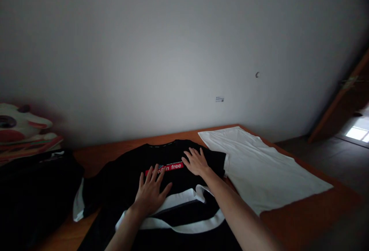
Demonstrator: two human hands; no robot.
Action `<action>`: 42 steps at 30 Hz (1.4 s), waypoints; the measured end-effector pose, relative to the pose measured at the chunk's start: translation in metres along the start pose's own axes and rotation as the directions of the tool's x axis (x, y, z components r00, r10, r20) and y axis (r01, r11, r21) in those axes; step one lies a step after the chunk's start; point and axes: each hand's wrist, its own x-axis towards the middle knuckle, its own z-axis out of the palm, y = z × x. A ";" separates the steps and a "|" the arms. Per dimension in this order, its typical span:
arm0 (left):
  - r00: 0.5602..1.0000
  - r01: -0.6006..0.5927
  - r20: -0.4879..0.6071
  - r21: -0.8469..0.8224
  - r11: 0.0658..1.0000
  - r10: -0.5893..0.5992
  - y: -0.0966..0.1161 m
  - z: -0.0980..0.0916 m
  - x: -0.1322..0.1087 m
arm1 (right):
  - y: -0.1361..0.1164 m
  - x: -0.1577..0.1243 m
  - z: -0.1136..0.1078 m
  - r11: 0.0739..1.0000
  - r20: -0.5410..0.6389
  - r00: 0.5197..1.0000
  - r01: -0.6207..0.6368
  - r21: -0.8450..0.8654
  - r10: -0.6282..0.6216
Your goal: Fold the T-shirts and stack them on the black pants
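Note:
A black T-shirt [127, 178] with white bands and a red label with white letters lies spread on the brown table [302, 212]. My left hand [150, 194] lies flat on its chest, fingers stretched out, just below the red label. My right hand [196, 162] rests flat on the shirt's right shoulder area, fingers spread. Neither hand holds anything.
A white garment [259, 166] lies flat on the table to the right of the black shirt. A dark pile of clothes [31, 193] sits at the left, with a white and red object [20, 128] behind it. A grey wall rises behind; a doorway [348, 108] is at far right.

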 end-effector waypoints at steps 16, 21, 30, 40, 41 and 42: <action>0.909 -0.417 -0.171 -0.373 0.829 0.380 0.111 -0.011 0.024 | 0.154 -0.033 -0.047 0.818 -0.008 0.821 -0.569 0.088 0.571; 0.809 -0.585 -0.219 -0.385 0.714 0.545 0.128 -0.005 0.011 | 0.152 -0.025 -0.044 0.821 -0.046 0.846 -0.501 0.273 0.531; 0.976 -0.117 -0.091 -0.985 0.126 0.197 0.130 -0.005 0.017 | 0.086 0.002 -0.072 0.705 -0.133 0.905 -0.214 0.676 0.403; 0.928 0.137 0.307 -0.807 -0.574 -0.210 0.117 0.002 0.035 | 0.053 -0.062 -0.030 0.606 -0.276 0.953 0.149 0.781 0.122; 0.931 0.115 0.288 -0.816 -0.567 -0.226 0.118 0.002 0.034 | 0.054 -0.069 -0.024 0.651 -0.289 0.952 0.156 0.743 0.102; 0.936 0.090 0.259 -0.829 -0.552 -0.237 0.119 0.003 0.033 | 0.055 -0.075 -0.019 0.695 -0.307 0.950 0.179 0.697 0.064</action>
